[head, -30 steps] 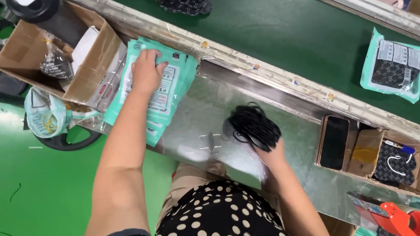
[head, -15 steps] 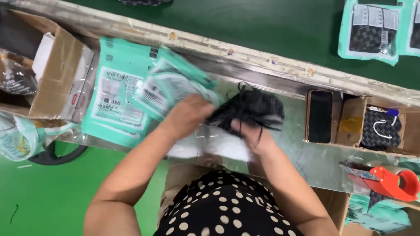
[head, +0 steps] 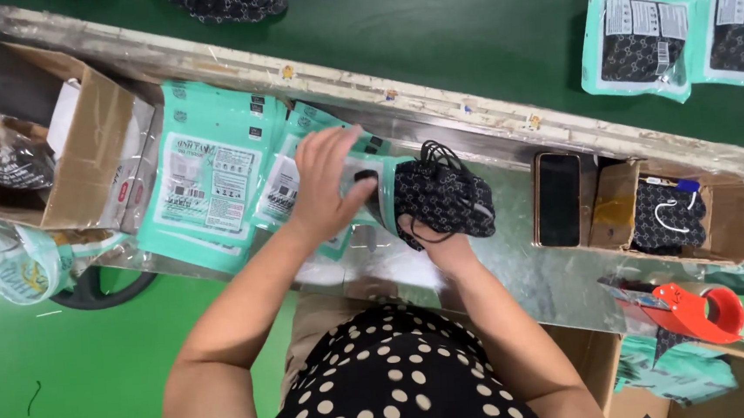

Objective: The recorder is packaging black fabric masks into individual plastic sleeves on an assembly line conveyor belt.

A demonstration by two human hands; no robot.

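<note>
My left hand (head: pixel 322 186) grips the teal pouch (head: pixel 368 181); right hand (head: pixel 430 231), at three o'clock, clutches black masks (head: pixel 441 194); feed them squarely.

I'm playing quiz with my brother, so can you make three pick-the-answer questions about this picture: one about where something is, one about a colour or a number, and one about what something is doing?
1. Where is the red tape dispenser?
A. On the green belt
B. At the right end of the metal table
C. In the left cardboard box

2. How many filled teal pouches lie on the green conveyor belt at top right?
A. Two
B. Five
C. None

3. What is the right hand doing?
A. Resting flat and empty
B. Holding a phone
C. Holding a bundle of black patterned masks

Answers: 1 B, it sits by the table's right edge. 2 A, two pouches lie side by side. 3 C, the fingers grip the bundle at the open teal pouch, which the left hand holds.
</note>
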